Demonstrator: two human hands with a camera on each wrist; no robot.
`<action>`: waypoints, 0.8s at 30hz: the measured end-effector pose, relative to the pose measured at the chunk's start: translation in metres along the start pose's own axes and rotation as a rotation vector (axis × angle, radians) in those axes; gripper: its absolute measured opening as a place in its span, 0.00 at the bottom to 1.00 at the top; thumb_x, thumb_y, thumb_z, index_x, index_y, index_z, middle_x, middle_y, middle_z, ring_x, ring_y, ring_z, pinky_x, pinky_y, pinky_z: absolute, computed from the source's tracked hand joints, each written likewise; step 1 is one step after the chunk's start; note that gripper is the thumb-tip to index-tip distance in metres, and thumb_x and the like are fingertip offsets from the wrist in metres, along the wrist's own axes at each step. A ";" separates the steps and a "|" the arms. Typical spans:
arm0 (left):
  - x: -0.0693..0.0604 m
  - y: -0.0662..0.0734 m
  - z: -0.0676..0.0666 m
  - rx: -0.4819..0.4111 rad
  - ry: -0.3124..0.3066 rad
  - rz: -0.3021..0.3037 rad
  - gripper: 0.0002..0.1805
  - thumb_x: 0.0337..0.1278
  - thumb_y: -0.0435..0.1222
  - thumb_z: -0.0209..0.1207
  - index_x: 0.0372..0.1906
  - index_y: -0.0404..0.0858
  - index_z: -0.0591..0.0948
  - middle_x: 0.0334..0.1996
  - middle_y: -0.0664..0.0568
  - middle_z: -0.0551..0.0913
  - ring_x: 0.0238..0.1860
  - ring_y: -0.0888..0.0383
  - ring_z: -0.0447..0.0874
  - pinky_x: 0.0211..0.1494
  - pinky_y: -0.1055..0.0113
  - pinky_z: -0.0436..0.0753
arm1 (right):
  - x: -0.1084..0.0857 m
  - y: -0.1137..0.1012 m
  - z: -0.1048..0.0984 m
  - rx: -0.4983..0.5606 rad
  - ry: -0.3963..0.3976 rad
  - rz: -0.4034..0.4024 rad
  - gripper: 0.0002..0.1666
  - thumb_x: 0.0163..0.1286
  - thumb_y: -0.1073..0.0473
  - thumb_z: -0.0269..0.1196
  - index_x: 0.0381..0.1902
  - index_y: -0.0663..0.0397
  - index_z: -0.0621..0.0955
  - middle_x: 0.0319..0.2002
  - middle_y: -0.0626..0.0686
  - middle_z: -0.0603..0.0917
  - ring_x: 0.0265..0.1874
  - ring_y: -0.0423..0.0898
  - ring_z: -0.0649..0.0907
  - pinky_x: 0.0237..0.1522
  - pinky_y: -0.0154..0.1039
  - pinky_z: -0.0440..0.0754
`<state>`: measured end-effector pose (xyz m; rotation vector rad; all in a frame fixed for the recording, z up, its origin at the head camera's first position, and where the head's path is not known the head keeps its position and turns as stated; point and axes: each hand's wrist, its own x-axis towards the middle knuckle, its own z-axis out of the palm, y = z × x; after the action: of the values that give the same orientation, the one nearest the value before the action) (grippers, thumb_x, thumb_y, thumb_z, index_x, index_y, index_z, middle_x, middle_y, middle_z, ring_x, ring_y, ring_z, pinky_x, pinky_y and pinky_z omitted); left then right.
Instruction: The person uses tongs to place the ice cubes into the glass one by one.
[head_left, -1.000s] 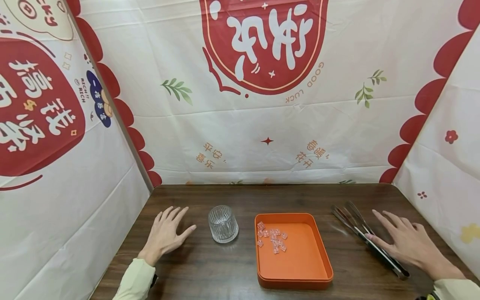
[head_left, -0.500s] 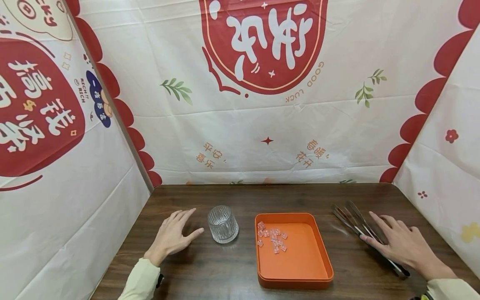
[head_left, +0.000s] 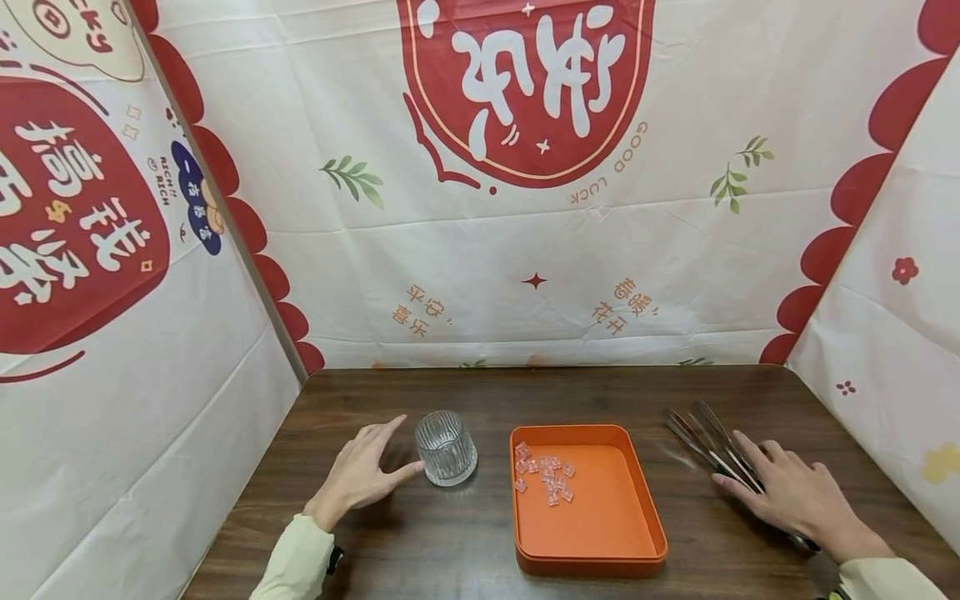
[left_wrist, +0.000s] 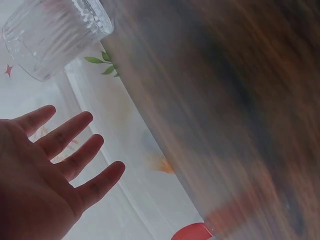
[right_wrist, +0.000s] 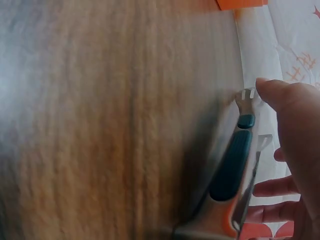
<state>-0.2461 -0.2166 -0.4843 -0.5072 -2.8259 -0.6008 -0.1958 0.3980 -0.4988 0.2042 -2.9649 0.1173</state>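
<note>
Metal tongs (right_wrist: pixel 231 167): on wooden tabletop (head_left: pixel 420 542), beneath the nearer right hand (head_left: pixel 801 500); long axis slants far-left to near-right.
Right hand: thumb and fingers spread astride them; contact unclear.
Ribbed glass tumbler (head_left: pixel 447 454): upright, just right of spread left hand (head_left: pixel 358 475).
Orange tray (head_left: pixel 592 533): between, holding clear cubes (head_left: pixel 552 484).

Glass (head_left: pixel 447 450): stands between left hand (head_left: pixel 360 475) and tray (head_left: pixel 585 533).
Tray: walled, open above.
Gap from tray to tongs (head_left: pixel 726 467): passable.
</note>
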 end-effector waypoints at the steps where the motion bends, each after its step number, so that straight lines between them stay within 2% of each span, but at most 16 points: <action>1: 0.000 0.001 0.001 -0.003 0.000 0.000 0.48 0.50 0.68 0.61 0.73 0.49 0.67 0.64 0.49 0.76 0.66 0.46 0.71 0.61 0.42 0.73 | -0.001 -0.001 0.002 0.001 0.000 0.004 0.52 0.64 0.25 0.56 0.68 0.63 0.68 0.50 0.70 0.77 0.41 0.66 0.81 0.30 0.62 0.74; 11: 0.003 0.010 0.006 -0.029 -0.038 -0.021 0.51 0.47 0.71 0.60 0.73 0.48 0.66 0.66 0.50 0.75 0.66 0.46 0.70 0.61 0.42 0.73 | -0.001 -0.004 0.010 -0.006 -0.029 0.025 0.53 0.67 0.25 0.53 0.68 0.66 0.67 0.47 0.70 0.77 0.37 0.63 0.83 0.28 0.61 0.73; 24: 0.006 0.015 0.015 -0.041 -0.063 -0.024 0.51 0.45 0.72 0.60 0.72 0.49 0.67 0.63 0.50 0.77 0.64 0.48 0.72 0.61 0.45 0.74 | 0.003 -0.007 0.013 0.001 -0.044 0.038 0.44 0.71 0.34 0.55 0.65 0.67 0.66 0.43 0.68 0.78 0.32 0.62 0.83 0.28 0.60 0.74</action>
<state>-0.2480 -0.1959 -0.4914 -0.5092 -2.8882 -0.6595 -0.2000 0.3896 -0.5108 0.1530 -3.0136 0.1200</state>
